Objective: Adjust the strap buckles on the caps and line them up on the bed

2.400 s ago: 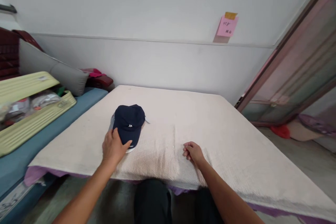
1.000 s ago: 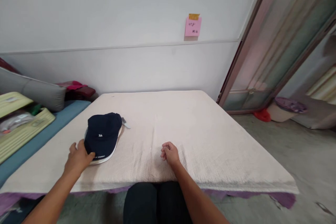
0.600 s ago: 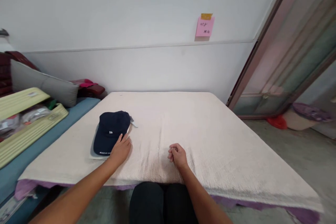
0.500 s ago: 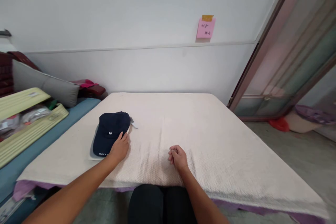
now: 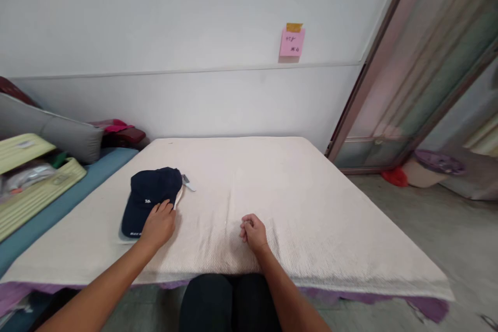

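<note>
A navy baseball cap (image 5: 150, 192) with small white lettering lies toward the left of the cloth-covered table (image 5: 311, 228). My left hand (image 5: 160, 223) grips the cap's near right edge, its fingers on top and the thumb out of sight. A tag (image 5: 187, 182) sticks out from the cap's far right side. Something white shows along the cap's right and front edges; I cannot tell what it is. On the cloth, right of the middle, my right hand (image 5: 253, 233) rests loosely closed with nothing visible in it.
A pink note (image 5: 291, 42) is taped to the white wall behind the table. At the left are a grey cushion (image 5: 70, 129) and a pale yellow slatted piece (image 5: 54, 187) on a blue surface. A sliding door (image 5: 373, 88) and a lined bin (image 5: 426, 171) stand on the right.
The view has turned slightly to the right. My left hand's fingers have shifted farther onto the top of the cap. The right hand stays curled on the cloth.
</note>
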Demonstrator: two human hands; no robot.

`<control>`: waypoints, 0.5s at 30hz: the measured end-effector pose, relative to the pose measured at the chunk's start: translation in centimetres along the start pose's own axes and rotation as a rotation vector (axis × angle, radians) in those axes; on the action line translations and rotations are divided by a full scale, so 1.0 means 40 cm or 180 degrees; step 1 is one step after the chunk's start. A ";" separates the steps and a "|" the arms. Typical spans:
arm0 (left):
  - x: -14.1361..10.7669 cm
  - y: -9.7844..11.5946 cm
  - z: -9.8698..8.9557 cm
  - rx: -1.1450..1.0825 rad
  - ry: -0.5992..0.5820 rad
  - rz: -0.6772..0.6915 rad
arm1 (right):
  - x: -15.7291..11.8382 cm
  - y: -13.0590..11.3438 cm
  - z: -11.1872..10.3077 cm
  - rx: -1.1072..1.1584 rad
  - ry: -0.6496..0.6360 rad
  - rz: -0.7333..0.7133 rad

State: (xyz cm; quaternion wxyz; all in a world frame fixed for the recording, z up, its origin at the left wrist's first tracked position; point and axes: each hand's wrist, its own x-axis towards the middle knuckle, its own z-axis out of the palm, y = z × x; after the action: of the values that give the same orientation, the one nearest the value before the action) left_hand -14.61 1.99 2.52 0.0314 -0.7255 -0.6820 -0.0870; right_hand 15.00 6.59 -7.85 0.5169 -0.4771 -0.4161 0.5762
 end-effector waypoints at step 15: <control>-0.056 0.437 -0.088 -0.4473 -0.0497 -0.1255 | -0.106 -0.275 -0.050 0.0387 -0.0501 0.0327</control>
State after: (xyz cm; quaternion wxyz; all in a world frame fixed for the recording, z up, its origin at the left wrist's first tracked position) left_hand 2.38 -1.99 6.88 -0.5061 -0.4423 -0.5834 -0.4559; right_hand 19.19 3.69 2.97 0.4804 -0.4188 -0.3947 0.6618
